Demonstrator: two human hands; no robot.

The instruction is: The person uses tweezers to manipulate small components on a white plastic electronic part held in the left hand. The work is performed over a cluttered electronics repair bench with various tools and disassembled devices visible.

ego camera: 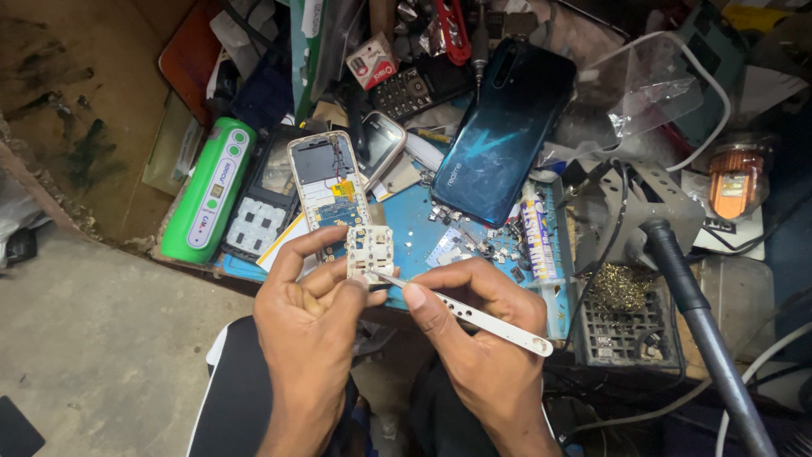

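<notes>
Head view: left hand [309, 317] pinches a white keypad [370, 250], right hand [482, 334] pinches tweezers [474, 313] near a green case [210, 190].

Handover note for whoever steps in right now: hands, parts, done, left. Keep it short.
Left hand: grips the phone circuit board by its lower end, white keypad membrane at the fingertips.
Right hand: holds white tweezers, tips at the membrane's bottom edge.
Bench: phone front cover beside the green power bank, blue smartphone behind.
Done: phone is opened, board out.
Left: membrane not yet clear of the board.
</notes>
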